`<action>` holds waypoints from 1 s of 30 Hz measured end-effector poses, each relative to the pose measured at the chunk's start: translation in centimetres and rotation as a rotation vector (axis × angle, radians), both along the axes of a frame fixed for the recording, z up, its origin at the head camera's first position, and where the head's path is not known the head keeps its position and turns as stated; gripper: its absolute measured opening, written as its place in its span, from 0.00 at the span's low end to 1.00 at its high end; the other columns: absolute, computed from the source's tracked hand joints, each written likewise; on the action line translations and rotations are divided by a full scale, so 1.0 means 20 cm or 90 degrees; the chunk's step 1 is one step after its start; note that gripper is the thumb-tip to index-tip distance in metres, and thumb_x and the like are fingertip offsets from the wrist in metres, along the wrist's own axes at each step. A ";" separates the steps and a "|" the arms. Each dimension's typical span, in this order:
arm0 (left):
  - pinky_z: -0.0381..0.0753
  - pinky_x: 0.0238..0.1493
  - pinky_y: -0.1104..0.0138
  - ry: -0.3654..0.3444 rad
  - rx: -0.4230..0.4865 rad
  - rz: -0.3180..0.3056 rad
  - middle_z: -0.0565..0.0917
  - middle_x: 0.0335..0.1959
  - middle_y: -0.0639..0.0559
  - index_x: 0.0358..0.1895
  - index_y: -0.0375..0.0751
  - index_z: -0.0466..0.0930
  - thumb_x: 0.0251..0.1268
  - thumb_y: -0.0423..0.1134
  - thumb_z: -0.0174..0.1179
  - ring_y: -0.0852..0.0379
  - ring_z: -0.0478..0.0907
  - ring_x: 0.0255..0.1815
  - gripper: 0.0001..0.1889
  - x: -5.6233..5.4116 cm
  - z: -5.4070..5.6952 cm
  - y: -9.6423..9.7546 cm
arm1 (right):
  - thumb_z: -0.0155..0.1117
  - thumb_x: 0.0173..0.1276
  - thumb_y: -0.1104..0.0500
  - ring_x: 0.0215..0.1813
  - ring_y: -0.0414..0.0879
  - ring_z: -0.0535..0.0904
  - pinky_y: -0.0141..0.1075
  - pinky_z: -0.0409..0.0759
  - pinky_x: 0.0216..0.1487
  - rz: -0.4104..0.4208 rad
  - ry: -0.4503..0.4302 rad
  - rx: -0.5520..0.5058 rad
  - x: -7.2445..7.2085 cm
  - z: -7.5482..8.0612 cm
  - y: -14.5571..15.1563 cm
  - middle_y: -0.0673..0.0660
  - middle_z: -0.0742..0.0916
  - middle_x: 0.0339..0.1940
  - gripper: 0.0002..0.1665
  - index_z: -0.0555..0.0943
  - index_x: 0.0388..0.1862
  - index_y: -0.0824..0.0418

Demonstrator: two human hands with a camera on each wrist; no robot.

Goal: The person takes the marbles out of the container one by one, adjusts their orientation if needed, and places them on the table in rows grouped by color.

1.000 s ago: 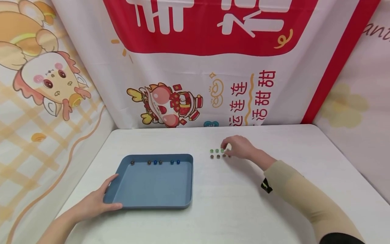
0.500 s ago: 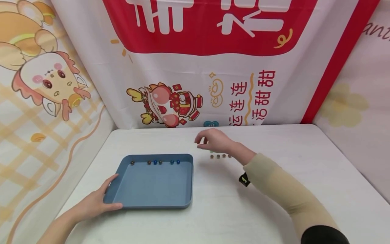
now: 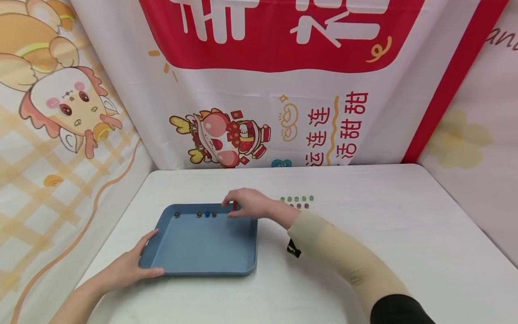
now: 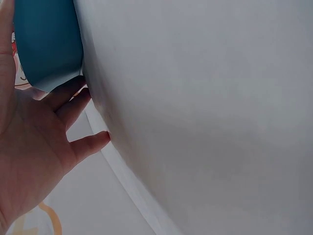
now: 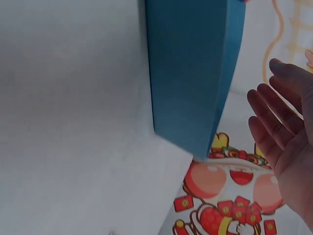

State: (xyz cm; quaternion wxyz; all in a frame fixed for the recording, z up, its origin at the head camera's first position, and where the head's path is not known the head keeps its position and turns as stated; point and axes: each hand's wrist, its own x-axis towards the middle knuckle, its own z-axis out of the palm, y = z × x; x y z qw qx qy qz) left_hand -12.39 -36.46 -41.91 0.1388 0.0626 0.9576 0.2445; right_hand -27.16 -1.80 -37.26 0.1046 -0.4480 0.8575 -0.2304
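Observation:
My left hand (image 3: 123, 270) rests at the left front corner of a blue tray (image 3: 202, 272), with straight fingers along its side and the thumb at the front edge. In the left wrist view, the fingertips touch the outer wall of the tray (image 4: 49, 44). My right hand (image 3: 250, 204) hovers over the back right of the tray, fingers slightly bent and apart. The right wrist view shows nothing between its fingers (image 5: 266, 105). Along the tray's back wall lie several brown marbles (image 3: 176, 215) and a blue marble (image 3: 207, 214). My right hand hides the back right corner.
Right of the tray, a row of several green marbles (image 3: 296, 199) lies on the white table (image 3: 364, 193). A row of brown marbles (image 3: 298, 206) is just in front, partly behind my right wrist. A printed cloth (image 3: 243, 90) hangs behind the table.
My right hand has moved left from the marble rows to above the tray. The green row is uncovered, and two blue marbles in the tray are now hidden. My left hand has stayed put.

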 end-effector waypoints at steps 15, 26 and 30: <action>0.71 0.51 0.40 0.009 -0.007 -0.002 0.57 0.66 0.16 0.77 0.42 0.38 0.52 0.61 0.69 0.22 0.66 0.60 0.59 -0.01 0.01 0.00 | 0.67 0.68 0.52 0.52 0.41 0.76 0.29 0.74 0.50 0.024 0.023 0.058 0.01 -0.18 -0.22 0.52 0.79 0.58 0.29 0.75 0.65 0.57; 0.70 0.51 0.40 0.016 -0.010 0.000 0.57 0.66 0.16 0.77 0.40 0.38 0.51 0.61 0.70 0.22 0.67 0.59 0.60 -0.01 0.00 0.01 | 0.66 0.68 0.50 0.53 0.38 0.76 0.29 0.73 0.52 -0.007 0.028 0.101 0.01 -0.24 -0.26 0.50 0.78 0.61 0.30 0.73 0.67 0.56; 0.71 0.50 0.40 0.018 -0.008 -0.003 0.57 0.66 0.16 0.77 0.40 0.38 0.52 0.60 0.70 0.22 0.67 0.58 0.59 0.00 0.00 0.00 | 0.65 0.69 0.51 0.53 0.38 0.76 0.29 0.73 0.53 -0.013 0.029 0.106 0.01 -0.25 -0.26 0.50 0.77 0.62 0.30 0.73 0.67 0.56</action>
